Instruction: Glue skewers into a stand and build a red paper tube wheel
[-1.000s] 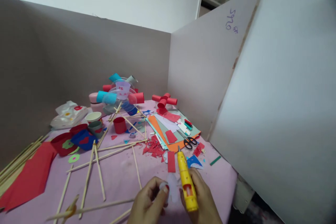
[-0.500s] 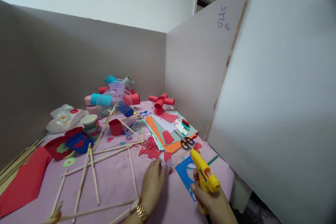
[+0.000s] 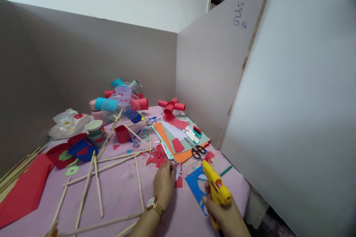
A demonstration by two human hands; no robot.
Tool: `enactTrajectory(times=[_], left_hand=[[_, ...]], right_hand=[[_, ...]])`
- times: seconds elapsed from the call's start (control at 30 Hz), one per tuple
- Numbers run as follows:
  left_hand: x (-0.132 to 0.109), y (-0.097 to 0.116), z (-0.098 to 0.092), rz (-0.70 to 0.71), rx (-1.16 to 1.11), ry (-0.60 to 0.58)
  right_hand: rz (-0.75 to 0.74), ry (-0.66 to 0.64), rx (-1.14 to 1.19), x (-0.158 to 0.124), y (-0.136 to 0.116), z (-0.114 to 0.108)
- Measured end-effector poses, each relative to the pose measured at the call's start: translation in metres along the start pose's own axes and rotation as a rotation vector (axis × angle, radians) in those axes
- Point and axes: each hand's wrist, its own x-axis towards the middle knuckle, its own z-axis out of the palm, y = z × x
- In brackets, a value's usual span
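Observation:
My right hand (image 3: 219, 207) is wrapped around the handle of a yellow hot glue gun (image 3: 215, 183), its nozzle pointing away toward the scissors. My left hand (image 3: 164, 181), with a gold watch at the wrist, rests low over the table with its fingers drawn together at the edge of small red and white paper pieces (image 3: 178, 176). What lies between those fingertips is hidden. Just beyond is a heap of red paper scraps (image 3: 157, 156). A blue sheet with cut-out holes (image 3: 193, 183) lies between my two hands.
Wooden stick frames (image 3: 96, 185) spread across the left of the pink table covering (image 3: 122, 192). Black-handled scissors (image 3: 198, 152), coloured paper sheets (image 3: 160, 133) and markers (image 3: 191, 135) lie farther back. Decorated cups (image 3: 83, 151) and a red tube cross (image 3: 171, 106) stand behind; grey partitions (image 3: 200, 77) enclose the table.
My left hand has shifted slightly forward, its fingers drawing closer together, and the paper pieces beside it have been turned or moved. The glue gun stays almost where it was.

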Motion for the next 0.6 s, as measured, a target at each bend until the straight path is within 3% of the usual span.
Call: enactTrajectory(times=[0.2, 0.43, 0.6], left_hand=[[-0.003, 0.000, -0.017, -0.100, -0.346, 0.027], [-0.027, 0.020, -0.035, -0.240, -0.750, -0.068], [-0.039, 0.027, -0.040, -0.246, -0.871, -0.032]], right_hand=[[-0.015, -0.019, -0.023, 0.006, 0.004, 0.004], [-0.058, -0.131, -0.025, 0.008, 0.000, 0.033], [-0.033, -0.069, -0.037, 0.014, 0.002, 0.034]])
